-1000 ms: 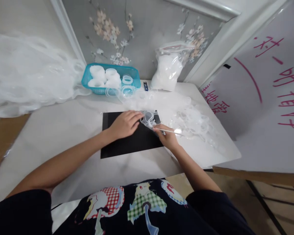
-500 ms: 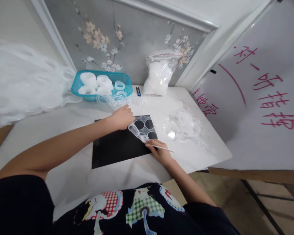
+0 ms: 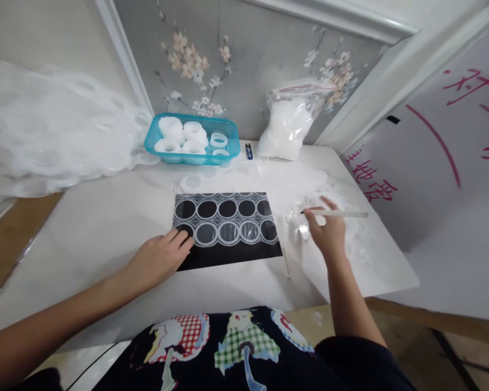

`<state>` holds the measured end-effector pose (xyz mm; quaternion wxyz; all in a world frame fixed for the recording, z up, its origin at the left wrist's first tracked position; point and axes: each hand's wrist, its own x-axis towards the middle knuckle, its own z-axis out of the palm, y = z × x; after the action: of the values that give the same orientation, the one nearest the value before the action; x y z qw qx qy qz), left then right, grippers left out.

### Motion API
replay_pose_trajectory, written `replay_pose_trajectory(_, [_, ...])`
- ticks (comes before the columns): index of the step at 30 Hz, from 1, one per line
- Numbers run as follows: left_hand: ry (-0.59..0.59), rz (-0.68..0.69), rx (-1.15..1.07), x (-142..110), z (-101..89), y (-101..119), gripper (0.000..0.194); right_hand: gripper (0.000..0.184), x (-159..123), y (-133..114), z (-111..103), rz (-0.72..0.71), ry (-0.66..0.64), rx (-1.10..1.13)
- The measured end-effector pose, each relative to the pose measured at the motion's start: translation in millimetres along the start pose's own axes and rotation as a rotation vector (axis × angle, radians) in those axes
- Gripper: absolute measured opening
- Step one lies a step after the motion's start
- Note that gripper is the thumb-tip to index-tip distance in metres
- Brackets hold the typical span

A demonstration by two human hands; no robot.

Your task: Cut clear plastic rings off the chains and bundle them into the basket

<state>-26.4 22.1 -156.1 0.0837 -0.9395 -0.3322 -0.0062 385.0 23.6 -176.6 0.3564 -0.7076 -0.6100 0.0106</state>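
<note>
A clear sheet printed with rows of white rings lies flat over a black board. At the board's left edge, my left hand rests its outstretched fingers on the sheet's left end. My right hand is raised to the right of the board, its fingers closed around a slim white pen-like tool with a dark tip pointing left. Beneath and behind that hand is a loose heap of clear ring scraps. A thin pale stick lies by the board's right edge.
Along the wall stand a blue basket of white ring stacks, small blue thread snips and a zip bag of white material. A large pile of ring sheets sits at left. A whiteboard flanks the table's right side.
The ring sheet, bunched up between both hands before, now lies flat across the board. My left hand has come down to the left; my right has moved right with the pen-like tool.
</note>
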Motion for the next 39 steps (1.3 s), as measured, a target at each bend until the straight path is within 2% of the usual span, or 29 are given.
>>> replay_pose_trajectory(3, [0.095, -0.004, -0.004, -6.4, 10.2, -16.8, 0.030, 0.027, -24.2, -23.6, 15.8, -0.066, -0.357, 0.311])
replay_pose_trajectory(5, [0.078, -0.003, 0.032, -10.3, 14.2, -26.5, 0.032, 0.025, -40.6, -35.8, 23.2, -0.137, -0.463, 0.371])
replay_pose_trajectory(8, [0.055, 0.040, 0.097, -16.3, 13.0, -33.3, 0.025, 0.023, -56.1, -42.4, 27.4, -0.289, -0.480, 0.261])
replay_pose_trajectory(12, [0.207, 0.054, 0.075, -23.6, 5.3, -31.6, 0.023, 0.026, -57.4, -36.6, 26.2, -0.398, -0.488, 0.054])
replay_pose_trajectory(14, [0.251, 0.045, 0.052, -27.3, 5.1, -28.6, 0.023, 0.027, -52.7, -34.4, 25.6, -0.381, -0.466, 0.021])
replay_pose_trajectory(16, [0.222, 0.020, 0.036, -31.1, 8.8, -23.6, 0.023, 0.028, -46.5, -36.8, 26.7, -0.316, -0.377, 0.015])
replay_pose_trajectory(18, [0.177, -0.012, 0.029, -34.7, 14.8, -16.2, 0.025, 0.028, -40.6, -45.7, 31.3, -0.245, -0.250, 0.041])
replay_pose_trajectory(20, [0.175, -0.012, 0.019, -36.8, 21.2, -6.7, 0.029, 0.028, -37.0, -61.4, 41.0, -0.188, -0.203, 0.149])
replay_pose_trajectory(21, [0.192, 0.010, 0.006, -37.2, 24.1, -1.7, 0.031, 0.027, -36.6, -71.4, 47.9, -0.164, -0.229, 0.237])
replay_pose_trajectory(24, [0.228, 0.113, -0.063, -35.0, 31.2, 12.1, 0.032, 0.023, -41.4, -105.2, 74.2, -0.119, -0.427, 0.505])
replay_pose_trajectory(26, [0.222, 0.162, -0.096, -31.8, 35.0, 19.0, 0.033, 0.019, -47.7, -125.3, 91.6, -0.135, -0.528, 0.598])
replay_pose_trajectory(28, [0.212, 0.182, -0.108, -28.6, 37.9, 23.9, 0.034, 0.016, -53.9, -139.1, 104.6, -0.166, -0.570, 0.628])
replay_pose_trajectory(31, [0.204, 0.183, -0.117, -25.5, 40.4, 28.8, 0.035, 0.015, -59.8, -146.8, 113.5, -0.193, -0.592, 0.629])
replay_pose_trajectory(39, [0.211, 0.164, -0.106, -23.6, 42.6, 33.9, 0.036, 0.013, -63.6, -143.7, 114.1, -0.237, -0.571, 0.591])
